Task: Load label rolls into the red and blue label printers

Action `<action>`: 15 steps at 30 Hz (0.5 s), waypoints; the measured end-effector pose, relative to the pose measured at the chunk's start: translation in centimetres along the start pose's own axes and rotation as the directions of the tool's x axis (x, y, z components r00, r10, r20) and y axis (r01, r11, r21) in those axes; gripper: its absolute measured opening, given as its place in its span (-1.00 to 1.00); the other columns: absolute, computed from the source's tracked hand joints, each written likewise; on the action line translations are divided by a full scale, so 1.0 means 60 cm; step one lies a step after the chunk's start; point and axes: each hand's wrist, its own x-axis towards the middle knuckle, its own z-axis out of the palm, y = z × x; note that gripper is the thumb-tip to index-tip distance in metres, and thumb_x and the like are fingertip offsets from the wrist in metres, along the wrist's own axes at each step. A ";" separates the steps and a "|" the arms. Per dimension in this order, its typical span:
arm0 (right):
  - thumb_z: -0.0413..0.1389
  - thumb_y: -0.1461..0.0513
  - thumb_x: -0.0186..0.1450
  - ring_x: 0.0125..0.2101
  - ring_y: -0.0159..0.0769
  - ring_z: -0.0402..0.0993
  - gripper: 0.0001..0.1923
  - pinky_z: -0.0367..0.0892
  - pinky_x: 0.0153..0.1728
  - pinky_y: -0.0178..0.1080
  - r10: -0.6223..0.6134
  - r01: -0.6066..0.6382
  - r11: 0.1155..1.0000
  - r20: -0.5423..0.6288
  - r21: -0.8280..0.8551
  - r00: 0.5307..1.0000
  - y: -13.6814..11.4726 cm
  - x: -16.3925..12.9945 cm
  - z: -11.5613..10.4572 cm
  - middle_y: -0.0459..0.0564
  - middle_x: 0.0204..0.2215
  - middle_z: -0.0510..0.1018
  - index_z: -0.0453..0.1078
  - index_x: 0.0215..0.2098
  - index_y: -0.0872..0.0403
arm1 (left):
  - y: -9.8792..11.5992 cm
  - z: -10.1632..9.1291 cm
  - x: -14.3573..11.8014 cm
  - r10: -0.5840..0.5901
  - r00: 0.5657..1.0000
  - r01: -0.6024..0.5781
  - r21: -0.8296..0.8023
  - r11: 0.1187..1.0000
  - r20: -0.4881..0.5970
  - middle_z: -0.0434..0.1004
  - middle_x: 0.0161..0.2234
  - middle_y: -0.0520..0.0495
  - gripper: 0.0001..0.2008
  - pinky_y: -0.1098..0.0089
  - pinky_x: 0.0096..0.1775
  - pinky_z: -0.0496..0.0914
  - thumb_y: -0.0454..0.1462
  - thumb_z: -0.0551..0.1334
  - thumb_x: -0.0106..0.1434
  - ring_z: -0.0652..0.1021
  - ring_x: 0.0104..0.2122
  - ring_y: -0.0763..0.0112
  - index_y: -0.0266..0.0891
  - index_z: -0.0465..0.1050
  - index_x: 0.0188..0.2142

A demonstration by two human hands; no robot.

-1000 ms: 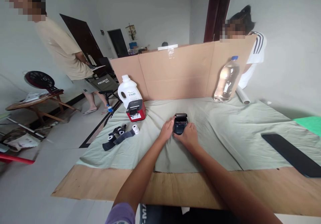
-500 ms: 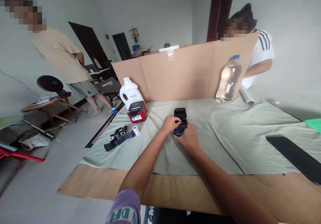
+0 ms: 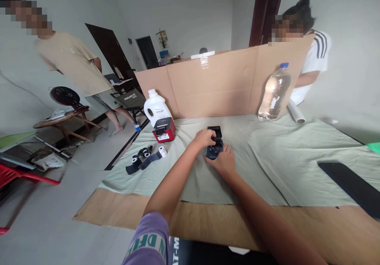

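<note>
"Where was the device (image 3: 213,153)?"
"On the cloth (image 3: 267,158), lid (image 3: 217,131) raised."
"And the hands?"
"The right hand (image 3: 223,161) gripped its side; the left hand (image 3: 204,138) bent over it, its hold impossible to tell."

One head-worn camera looks forward and down over the table (image 3: 196,219) toward both hands (image 3: 225,161).

Bare forearms (image 3: 176,170) stretched forward, left hand (image 3: 204,138) arched, fingers (image 3: 213,140) bent, right hand (image 3: 225,161) lower, close beside
</note>
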 end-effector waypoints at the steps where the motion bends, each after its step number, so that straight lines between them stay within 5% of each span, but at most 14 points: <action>1: 0.30 -0.12 0.04 -0.08 0.08 0.34 -0.20 0.24 -0.08 -0.06 0.000 0.000 1.000 0.002 0.002 1.000 0.000 0.000 0.000 0.26 -0.11 0.41 0.26 0.05 0.21 | -0.008 -0.007 -0.016 -0.006 0.997 0.003 -0.041 0.999 -0.072 0.65 -0.19 -0.03 -0.69 0.38 -0.16 0.42 -0.24 0.32 0.12 0.60 -0.18 0.27 -0.13 0.58 -0.11; 5: 0.30 -0.13 0.03 -0.12 0.07 0.35 -0.21 0.25 -0.10 -0.05 0.002 -0.002 1.000 -0.007 -0.010 1.000 0.000 0.003 0.002 0.26 -0.16 0.41 0.24 0.00 0.23 | -0.073 -0.030 -0.102 -0.115 0.962 0.080 -0.147 0.986 -0.247 0.63 -0.23 -0.05 -0.75 0.39 -0.15 0.42 -0.32 0.31 0.10 0.58 -0.21 0.30 -0.19 0.55 -0.17; 10: 0.31 -0.12 0.05 -0.13 0.07 0.35 -0.18 0.26 -0.10 -0.07 -0.021 0.020 0.999 -0.031 -0.030 0.999 0.000 0.004 0.005 0.28 -0.15 0.42 0.21 0.05 0.26 | -0.170 -0.026 -0.192 -0.367 0.921 0.353 -0.122 0.928 -0.127 0.64 -0.18 -0.12 -0.71 0.39 -0.17 0.45 -0.36 0.36 0.11 0.61 -0.21 0.28 -0.22 0.57 -0.13; 15: 0.30 -0.13 0.06 -0.13 0.07 0.35 -0.16 0.25 -0.11 -0.07 -0.029 0.029 0.999 -0.008 -0.041 1.000 0.001 0.005 0.004 0.30 -0.15 0.41 0.21 0.05 0.28 | -0.199 -0.003 -0.222 -0.429 0.900 0.426 -0.045 0.904 -0.078 0.66 -0.12 -0.18 -0.71 0.26 -0.01 0.43 -0.29 0.36 0.18 0.60 -0.08 0.13 -0.22 0.61 -0.07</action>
